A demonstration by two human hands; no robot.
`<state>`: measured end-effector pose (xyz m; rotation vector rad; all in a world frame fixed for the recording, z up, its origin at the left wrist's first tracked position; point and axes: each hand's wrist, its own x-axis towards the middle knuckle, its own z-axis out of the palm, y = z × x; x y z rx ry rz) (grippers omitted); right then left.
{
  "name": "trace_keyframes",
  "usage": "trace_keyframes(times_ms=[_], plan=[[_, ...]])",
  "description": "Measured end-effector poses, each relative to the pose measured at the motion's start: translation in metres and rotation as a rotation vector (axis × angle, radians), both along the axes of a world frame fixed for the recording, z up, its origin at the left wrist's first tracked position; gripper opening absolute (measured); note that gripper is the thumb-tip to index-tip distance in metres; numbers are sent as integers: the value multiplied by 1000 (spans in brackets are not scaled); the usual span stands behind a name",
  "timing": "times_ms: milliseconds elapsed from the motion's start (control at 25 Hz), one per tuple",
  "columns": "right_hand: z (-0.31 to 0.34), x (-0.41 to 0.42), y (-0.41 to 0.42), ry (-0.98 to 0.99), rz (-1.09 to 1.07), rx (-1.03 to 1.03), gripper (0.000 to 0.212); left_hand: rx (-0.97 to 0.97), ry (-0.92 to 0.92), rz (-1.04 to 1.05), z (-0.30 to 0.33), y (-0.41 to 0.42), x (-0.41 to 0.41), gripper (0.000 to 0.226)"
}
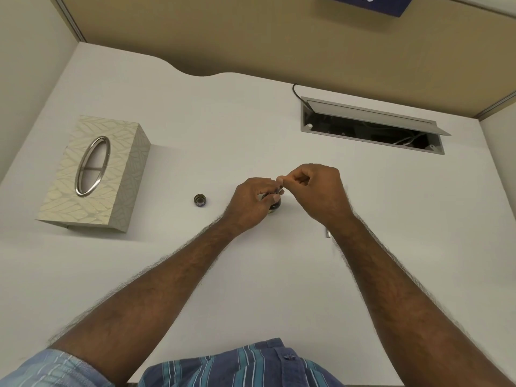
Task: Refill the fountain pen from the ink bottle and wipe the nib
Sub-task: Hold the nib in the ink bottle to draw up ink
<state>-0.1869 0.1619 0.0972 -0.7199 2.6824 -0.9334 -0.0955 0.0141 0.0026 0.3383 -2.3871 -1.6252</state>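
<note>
Seemingly mid-fill: left hand (251, 203) wrapped ink bottle (275, 206) on tabletop (251, 121), grip closed round it. Right hand (318, 191) pinched small dark pen part (280, 187) over bottle mouth, mostly hidden. Risks: bottle tipped, ink dripped; cap (201, 200) off, tissue box (92, 174) well apart.

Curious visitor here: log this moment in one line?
left hand: steadies ink bottle | right hand: holds pen above | cap: off
</note>
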Motion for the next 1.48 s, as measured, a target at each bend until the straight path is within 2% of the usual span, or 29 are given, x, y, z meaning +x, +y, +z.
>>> trace_keyframes(times_ms=[240,400,480,640,840,1040,1160,1280,1480], plan=[[1,1,6,9,68,-22,8,-57,11,-3,0,0,-2,13],[-2,1,4,4,-15,-18,16,-17,-14,20,-1,0,0,13],[-3,3,4,-4,21,-47,10,-13,-22,19,-1,0,0,10],[-2,4,7,3,79,-61,12,-36,-5,6,2,0,0,9],[-5,2,4,-17,-36,-50,15,-24,-18,-20,4,0,1,9],[-4,5,8,-29,68,-88,14,-22,-17,8,3,0,1,11],[-5,4,8,-37,7,-71,9,-37,21,-15,5,1,1,12],[-7,3,6,-58,-61,-75,14,-21,13,-7,5,1,1,11],[-4,6,10,-49,52,-111,17,-19,19,0,4,2,1,15]])
